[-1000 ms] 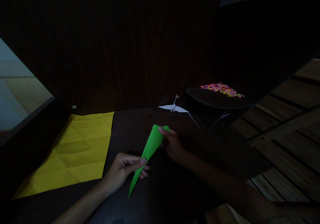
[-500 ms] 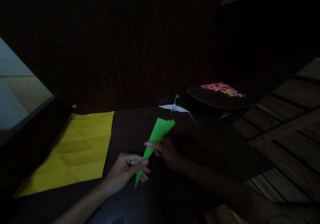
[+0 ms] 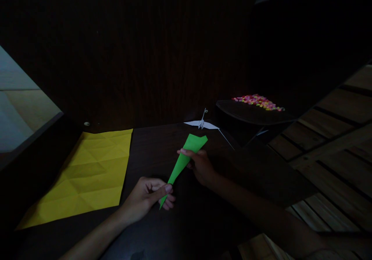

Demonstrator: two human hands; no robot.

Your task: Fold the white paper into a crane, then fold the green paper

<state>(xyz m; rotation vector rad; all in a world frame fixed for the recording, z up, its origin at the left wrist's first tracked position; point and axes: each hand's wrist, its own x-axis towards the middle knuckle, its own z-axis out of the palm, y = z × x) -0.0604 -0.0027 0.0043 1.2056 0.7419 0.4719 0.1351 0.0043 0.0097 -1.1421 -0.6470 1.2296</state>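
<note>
On the dark bench, near its middle, a long narrow cone of folded green paper lies slanted, narrow tip toward the person and wide end toward the far wall. Left hand is closed on the narrow tip, thumb pressing it against the curled fingers. Right hand is closed around the cone's upper part, just below the flared wide end, thumb across the top face. Whether the paper rests on the bench or is lifted slightly off it cannot be told in this dim light. Left of the hands, well apart, a creased yellow sheet lies flat and unfolded. Beyond the green paper, near the bench's far edge, stands a small white paper crane; to its right a dark tray carries a heap of small multicoloured pieces, too small to identify. Judged step: mid-fold, the narrow form being tightened or its long creases pressed between the two grips. Judged requirement for the following move: tip kept pinned so the layers do not slip, with even pressure along the long edge; a loose grip could let the flaps spring open.
</note>
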